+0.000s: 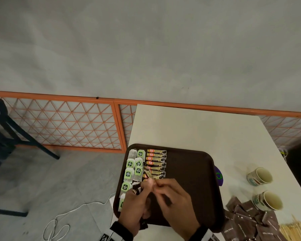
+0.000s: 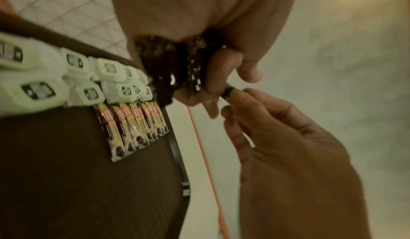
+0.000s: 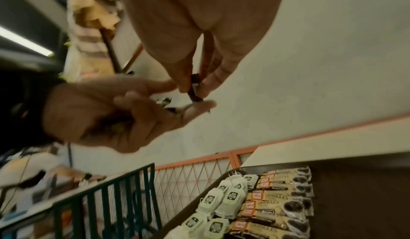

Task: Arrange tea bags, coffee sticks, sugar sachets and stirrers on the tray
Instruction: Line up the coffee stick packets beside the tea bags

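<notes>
Over the brown tray (image 1: 195, 171), the left hand (image 1: 134, 206) gripped a bundle of coffee sticks (image 2: 168, 67). The right hand (image 1: 174, 204) pinched one stick's end (image 3: 195, 88), apparently. Laid coffee sticks (image 1: 156, 162) and tea bags (image 1: 132, 167) sat at the tray's ten o'clock.
</notes>
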The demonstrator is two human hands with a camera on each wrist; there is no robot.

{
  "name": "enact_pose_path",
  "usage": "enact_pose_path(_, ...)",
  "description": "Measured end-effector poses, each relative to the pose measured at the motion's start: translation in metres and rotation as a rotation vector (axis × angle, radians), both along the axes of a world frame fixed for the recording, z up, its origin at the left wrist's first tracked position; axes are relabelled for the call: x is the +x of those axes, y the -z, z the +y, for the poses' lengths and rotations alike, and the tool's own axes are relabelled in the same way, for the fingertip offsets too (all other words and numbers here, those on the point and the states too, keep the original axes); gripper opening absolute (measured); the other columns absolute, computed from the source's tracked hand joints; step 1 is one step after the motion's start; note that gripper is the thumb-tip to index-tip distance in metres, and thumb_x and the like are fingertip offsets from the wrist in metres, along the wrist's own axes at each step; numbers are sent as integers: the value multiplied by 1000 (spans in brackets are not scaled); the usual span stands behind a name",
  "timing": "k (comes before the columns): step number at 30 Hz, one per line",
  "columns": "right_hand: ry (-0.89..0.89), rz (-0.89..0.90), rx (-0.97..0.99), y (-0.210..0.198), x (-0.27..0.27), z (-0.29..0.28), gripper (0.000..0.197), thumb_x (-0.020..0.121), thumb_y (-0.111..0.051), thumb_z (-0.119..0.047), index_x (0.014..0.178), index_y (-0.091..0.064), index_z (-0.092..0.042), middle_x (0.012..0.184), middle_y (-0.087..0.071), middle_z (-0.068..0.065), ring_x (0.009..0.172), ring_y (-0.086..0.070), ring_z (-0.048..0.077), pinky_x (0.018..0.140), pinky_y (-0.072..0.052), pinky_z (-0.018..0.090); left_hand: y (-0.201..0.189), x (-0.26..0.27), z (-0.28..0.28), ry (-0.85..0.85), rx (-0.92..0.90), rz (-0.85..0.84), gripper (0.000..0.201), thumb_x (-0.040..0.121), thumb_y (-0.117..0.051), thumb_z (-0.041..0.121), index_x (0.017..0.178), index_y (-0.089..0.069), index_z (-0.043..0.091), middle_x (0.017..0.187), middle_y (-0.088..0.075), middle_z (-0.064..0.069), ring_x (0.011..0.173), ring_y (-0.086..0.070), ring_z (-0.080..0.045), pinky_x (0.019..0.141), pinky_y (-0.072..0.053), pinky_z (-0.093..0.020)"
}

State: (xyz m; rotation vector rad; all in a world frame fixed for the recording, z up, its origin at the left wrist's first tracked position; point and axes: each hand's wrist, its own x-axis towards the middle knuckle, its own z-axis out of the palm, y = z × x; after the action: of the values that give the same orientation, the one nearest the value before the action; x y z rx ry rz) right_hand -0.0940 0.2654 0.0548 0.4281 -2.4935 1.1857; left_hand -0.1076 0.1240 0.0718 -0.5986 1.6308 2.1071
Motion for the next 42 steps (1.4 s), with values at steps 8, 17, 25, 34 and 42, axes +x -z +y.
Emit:
enact_pose_path(8, 45, -161, -141, -21, 0, 8, 15, 86, -72, -25, 100, -70, -31, 97, -67, -16, 81, -65, 1, 70, -55, 20, 4, -3, -21, 177, 71, 56, 34, 85, -67, 38, 101, -73, 9, 59, -48, -16, 37, -27, -12, 41, -22, -21)
enact_pose_path(17, -24, -886, -347, -15, -7, 21, 7, 88, -72, -19, 94, -73, -16, 72, -71, 3, 60, -62, 7, 60, -51, 18, 15, -1, -51, 502, -216, 39, 20, 92, -67, 27, 94, -74, 9, 84, -76, -13, 40, -34, -9, 39, -30, -22)
enact_pose_path(25, 408, -1201, -554, 75, -19, 25, 7, 92, -64, -4, 95, -69, 0, 75, -72, 12, 61, -67, 17, 65, -57, 24, 52, 4, -81, 173, -361, -138, 27, 91, -67, 22, 74, -68, 2, 58, -61, -8, 39, -33, -11, 40, -27, -21)
enact_pose_path(34, 284, -694, 283, 94, -6, 26, 15, 94, -63, -32, 108, -64, -28, 106, -46, -12, 83, -55, 3, 73, -43, 10, 56, -3, -95, 172, -319, -112, 29, 92, -67, 28, 71, -64, 7, 56, -43, -3, 42, -28, -14, 44, -24, -23)
enact_pose_path(42, 166, -636, 354, 112, -21, -10, 16, 97, -55, -25, 102, -70, -25, 103, -54, -10, 93, -58, 10, 81, -52, 27, 53, -10, -110, 180, -310, -116, 33, 89, -69, 31, 61, -64, 14, 56, -32, -3, 45, -24, -15, 46, -22, -24)
